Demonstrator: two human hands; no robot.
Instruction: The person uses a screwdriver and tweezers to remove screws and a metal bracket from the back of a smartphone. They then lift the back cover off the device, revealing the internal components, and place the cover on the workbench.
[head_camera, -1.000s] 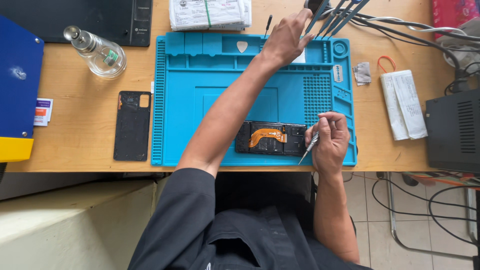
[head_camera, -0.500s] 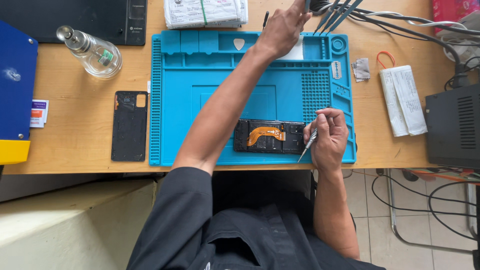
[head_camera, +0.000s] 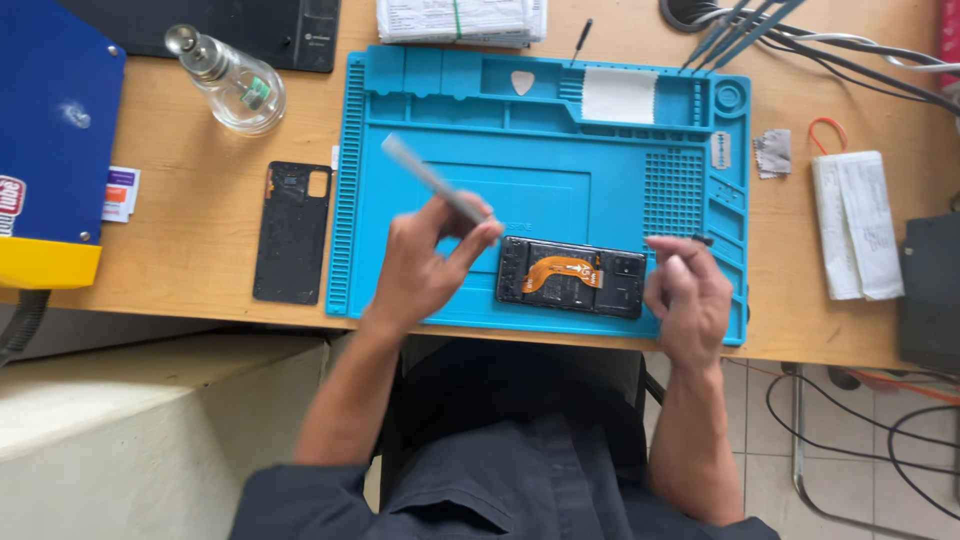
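An opened black phone (head_camera: 572, 277) with an orange flex cable lies near the front edge of the blue work mat (head_camera: 540, 190). Just left of the phone, my left hand (head_camera: 425, 270) grips a thin grey tool (head_camera: 432, 180) that slants up to the left over the mat. My right hand (head_camera: 688, 295) hovers right of the phone, fingers curled around a small dark tool whose tip (head_camera: 703, 240) shows at my fingertips.
A black phone back cover (head_camera: 293, 232) lies left of the mat, a glass bottle (head_camera: 228, 82) behind it. A blue and yellow box (head_camera: 50, 150) sits far left. Papers, cables, a white folded cloth (head_camera: 858, 225) and several tools stand at the back and right.
My left hand has come back from the tool holder at the mat's far edge to beside the phone, now holding a grey tool. My right hand stayed near the phone's right end.
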